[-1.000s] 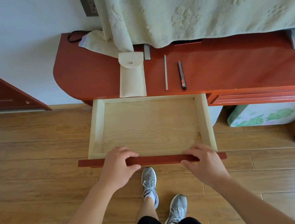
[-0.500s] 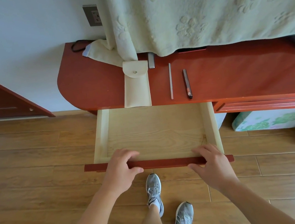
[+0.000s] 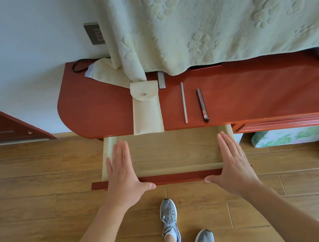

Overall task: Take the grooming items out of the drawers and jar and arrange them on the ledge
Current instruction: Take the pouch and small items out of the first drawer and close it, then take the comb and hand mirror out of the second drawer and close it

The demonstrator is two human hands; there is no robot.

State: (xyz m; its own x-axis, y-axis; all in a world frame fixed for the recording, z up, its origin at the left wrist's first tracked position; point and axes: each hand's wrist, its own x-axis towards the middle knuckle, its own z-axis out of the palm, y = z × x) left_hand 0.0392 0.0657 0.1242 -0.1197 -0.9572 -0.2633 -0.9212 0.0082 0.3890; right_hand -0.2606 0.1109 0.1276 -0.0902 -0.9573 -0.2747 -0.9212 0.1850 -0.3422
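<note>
A pale wooden drawer point(image 3: 175, 155) with a red front point(image 3: 179, 177) stands partly pulled out below the red ledge point(image 3: 253, 95); its visible inside holds nothing. My left hand point(image 3: 122, 173) lies flat with straight fingers over the drawer's left front corner. My right hand point(image 3: 233, 159) lies flat the same way over the right front corner. On the ledge a cream pouch point(image 3: 146, 110), a thin silver file point(image 3: 184, 103) and a dark pen-shaped stick point(image 3: 202, 104) lie side by side.
A pale green blanket point(image 3: 221, 13) hangs over the back of the ledge. A second red drawer front point(image 3: 290, 123) sits shut to the right, with a floral box point(image 3: 287, 135) beneath it. A wall socket point(image 3: 94, 33) and a black cable point(image 3: 79, 65) are at the left. My shoes point(image 3: 169, 218) stand on the wooden floor.
Both hands have let go of the drawer front and flattened with straight fingers. The drawer has slid further in under the ledge.
</note>
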